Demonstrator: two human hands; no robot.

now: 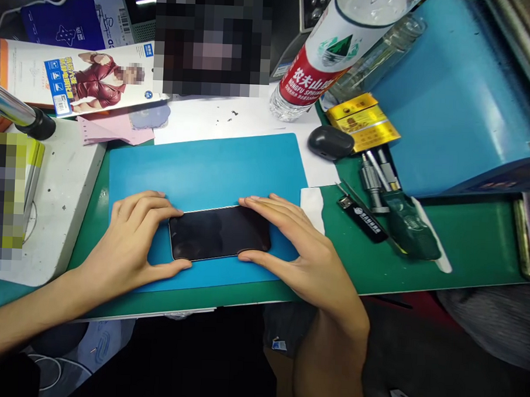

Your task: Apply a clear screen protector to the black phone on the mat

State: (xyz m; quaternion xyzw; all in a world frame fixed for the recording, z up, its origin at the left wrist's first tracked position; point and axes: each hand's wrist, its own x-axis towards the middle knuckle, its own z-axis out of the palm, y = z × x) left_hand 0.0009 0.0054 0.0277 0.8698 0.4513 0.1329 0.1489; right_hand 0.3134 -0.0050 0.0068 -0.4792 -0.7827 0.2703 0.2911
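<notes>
A smartphone [219, 233] with a dark screen lies face up, lengthwise across a blue mat [214, 155]. My left hand [134, 234] grips its left end, thumb on the near edge and fingers at the far corner. Around the right end is my right hand [289, 237], with the thumb at the near edge and the fingers along the far edge. Both hands are closed on the phone's sides. The phone's underside is hidden.
To the right stand a water bottle [312, 60], a black earbud-like case [331, 143], a yellow box [362, 122], a black lighter [363, 217] and several screwdrivers. A magazine-like package [107, 77] lies at the back left. A white block [67, 196] borders the left side.
</notes>
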